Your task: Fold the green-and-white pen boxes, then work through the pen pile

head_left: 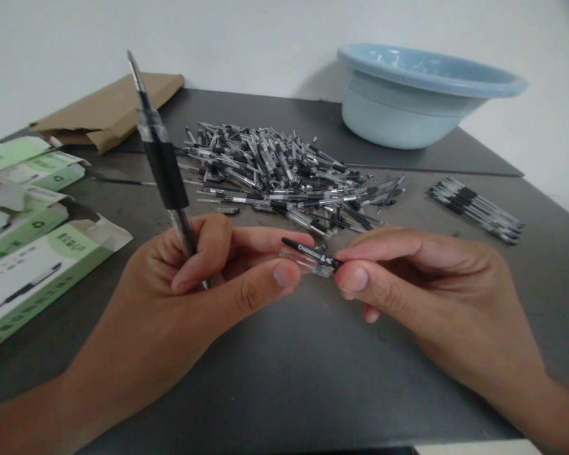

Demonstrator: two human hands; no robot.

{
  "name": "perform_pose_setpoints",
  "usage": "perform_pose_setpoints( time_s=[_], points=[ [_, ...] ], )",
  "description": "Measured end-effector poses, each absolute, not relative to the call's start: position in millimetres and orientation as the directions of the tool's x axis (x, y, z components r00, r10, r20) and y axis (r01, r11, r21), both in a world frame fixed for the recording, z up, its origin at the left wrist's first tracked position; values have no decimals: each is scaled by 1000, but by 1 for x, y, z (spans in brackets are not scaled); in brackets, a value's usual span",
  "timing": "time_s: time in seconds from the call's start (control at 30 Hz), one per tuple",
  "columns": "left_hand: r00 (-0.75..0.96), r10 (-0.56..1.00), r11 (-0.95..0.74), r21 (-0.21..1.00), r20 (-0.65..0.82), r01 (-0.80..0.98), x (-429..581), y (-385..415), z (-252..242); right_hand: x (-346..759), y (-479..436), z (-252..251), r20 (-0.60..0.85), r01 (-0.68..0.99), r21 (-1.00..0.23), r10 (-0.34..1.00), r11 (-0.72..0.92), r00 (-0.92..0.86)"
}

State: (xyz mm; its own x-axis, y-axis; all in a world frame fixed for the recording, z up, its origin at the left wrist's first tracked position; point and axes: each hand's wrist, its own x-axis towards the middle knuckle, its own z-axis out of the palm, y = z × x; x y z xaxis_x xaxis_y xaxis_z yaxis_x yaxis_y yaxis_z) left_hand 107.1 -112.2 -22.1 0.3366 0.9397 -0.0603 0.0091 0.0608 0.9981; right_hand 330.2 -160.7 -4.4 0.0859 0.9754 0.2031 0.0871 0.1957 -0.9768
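Observation:
My left hand (208, 272) is closed round a pen (164, 167) with a black grip, its metal tip pointing up. Thumb and forefinger of that hand also pinch the clear end of a pen cap (313, 258). The cap has a black clip with white lettering. From the other side, my right hand (389, 272) pinches the cap's black end between thumb and fingers. Both hands meet at the cap, above the table. Behind them lies a heap of loose pen parts (275, 161), clear barrels, black grips and thin refills jumbled together.
A row of assembled-looking pens (474, 205) lies at the right. Further back stands a light blue basin (398, 114). Green and white pen boxes (38, 278) with open flaps sit at the left, and a brown paper bag (114, 107) lies behind them on the dark table (284, 379).

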Motion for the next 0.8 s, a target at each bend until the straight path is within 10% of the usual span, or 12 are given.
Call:
perform_pose_setpoints(
  time_s=[0.8],
  points=[
    [323, 946, -13, 1000, 12, -1, 117, -118, -10, 329, -165, -9, 185, 124, -978, 972, 168, 146]
  ],
)
